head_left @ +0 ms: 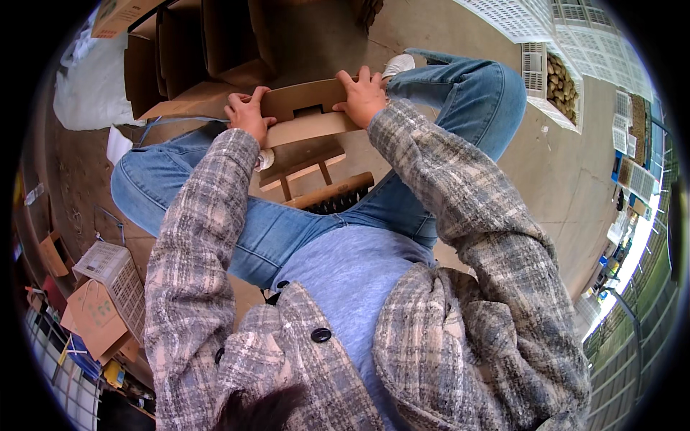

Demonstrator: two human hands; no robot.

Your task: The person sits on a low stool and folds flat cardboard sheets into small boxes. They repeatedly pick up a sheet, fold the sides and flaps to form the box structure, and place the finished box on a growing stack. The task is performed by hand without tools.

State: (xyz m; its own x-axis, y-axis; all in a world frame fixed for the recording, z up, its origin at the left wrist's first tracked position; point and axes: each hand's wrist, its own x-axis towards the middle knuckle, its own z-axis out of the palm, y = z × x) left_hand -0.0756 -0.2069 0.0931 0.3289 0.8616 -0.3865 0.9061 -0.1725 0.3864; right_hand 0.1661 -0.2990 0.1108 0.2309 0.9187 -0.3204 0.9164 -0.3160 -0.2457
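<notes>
Two hands on an open cardboard piece, upper centre of frame

Main item: a brown cardboard piece (310, 131), folded, with a dark notch in its inner panel, upper centre of the frame between the bent knees. Long axis runs roughly left to right, right end slightly higher.

Left hand (248, 115) at its left end: fingers bent and slightly spread, thumb apart and pointing right, cardboard gripped between. Right hand (363, 99) at its right end: fingers splayed over the far edge, thumb apart and pointing left, cardboard gripped between. Undersides of both grips hidden; contact there cannot be told.

Below the cardboard, near centre: a wooden frame (302, 169) with crossbars; just beneath it, a rounded wooden bar (338, 189) beside a dark, knobbly surface.

Upper left: large open cardboard boxes (172, 100) near the left hand, white plastic sheeting (92, 93) beside them. Upper right, well apart: a white crate (532, 70) with brown rounded objects (560, 86) inside. Lower left: another white crate (108, 260) touching a tilted cardboard carton (93, 316).
</notes>
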